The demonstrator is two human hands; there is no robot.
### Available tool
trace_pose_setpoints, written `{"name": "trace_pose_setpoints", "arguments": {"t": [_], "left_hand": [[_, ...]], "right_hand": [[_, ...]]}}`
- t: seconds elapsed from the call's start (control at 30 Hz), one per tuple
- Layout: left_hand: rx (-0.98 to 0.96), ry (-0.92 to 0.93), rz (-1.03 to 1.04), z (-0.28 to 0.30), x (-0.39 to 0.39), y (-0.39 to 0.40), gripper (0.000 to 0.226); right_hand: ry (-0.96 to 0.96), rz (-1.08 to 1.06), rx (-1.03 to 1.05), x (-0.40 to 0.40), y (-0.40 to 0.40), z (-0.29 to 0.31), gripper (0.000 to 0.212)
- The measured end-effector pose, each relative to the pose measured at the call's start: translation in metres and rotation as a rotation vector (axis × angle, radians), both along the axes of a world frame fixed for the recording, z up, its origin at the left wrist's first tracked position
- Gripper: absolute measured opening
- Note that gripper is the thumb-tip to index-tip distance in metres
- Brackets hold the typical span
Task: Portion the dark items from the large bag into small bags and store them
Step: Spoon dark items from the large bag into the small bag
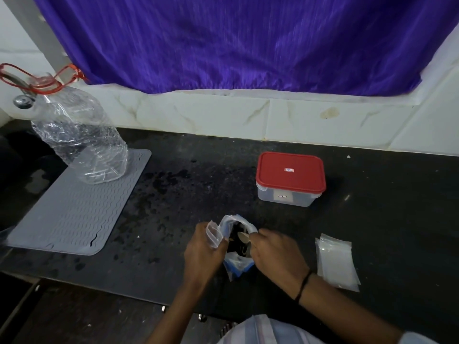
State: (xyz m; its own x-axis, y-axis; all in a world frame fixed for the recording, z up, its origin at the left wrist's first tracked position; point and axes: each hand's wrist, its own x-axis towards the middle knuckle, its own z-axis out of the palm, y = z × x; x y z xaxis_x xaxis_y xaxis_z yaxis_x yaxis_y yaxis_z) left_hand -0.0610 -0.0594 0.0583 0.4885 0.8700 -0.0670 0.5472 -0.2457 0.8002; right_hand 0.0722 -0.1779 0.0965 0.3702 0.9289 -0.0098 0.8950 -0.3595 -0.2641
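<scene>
My left hand (202, 249) pinches a small bag (214, 234) beside the big bag (237, 244) mouth, counter (198, 184) front centre. Right hand (275, 254) grips a spoon (243, 237) over the dark items. Spare bags (337, 261) right, red-lidded box (290, 178) behind.

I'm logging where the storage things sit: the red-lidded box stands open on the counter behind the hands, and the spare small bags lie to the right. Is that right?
Not quite. In the head view the box is closed, its red lid on. It does stand behind the hands, and the spare small bags do lie to the right.
</scene>
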Motion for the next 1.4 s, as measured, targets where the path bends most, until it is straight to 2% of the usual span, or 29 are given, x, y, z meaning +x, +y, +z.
{"name": "trace_pose_setpoints", "arguments": {"t": [0.17, 0.33, 0.47, 1.0, 1.23, 1.4], "left_hand": [[-0.19, -0.006, 0.024, -0.004, 0.009, -0.003, 0.027], [-0.424, -0.263, 0.065, -0.002, 0.021, -0.008, 0.03], [-0.548, -0.43, 0.095, -0.001, 0.025, -0.007, 0.022], [-0.439, -0.35, 0.077, -0.017, 0.02, -0.002, 0.019], [-0.385, -0.291, 0.047, -0.011, 0.017, -0.004, 0.03], [-0.243, -0.327, 0.054, 0.002, 0.012, -0.004, 0.028]], "right_hand": [[0.045, -0.053, -0.029, -0.003, 0.004, -0.002, 0.015], [0.1, -0.087, -0.069, -0.001, 0.006, -0.014, 0.021], [0.149, -0.12, -0.075, 0.001, 0.005, -0.019, 0.021], [0.793, -0.51, 0.303, 0.003, -0.013, -0.043, 0.021], [0.914, -0.533, 0.345, 0.002, -0.019, -0.036, 0.023], [0.955, -0.58, 0.488, 0.005, -0.026, -0.011, 0.026]]}}
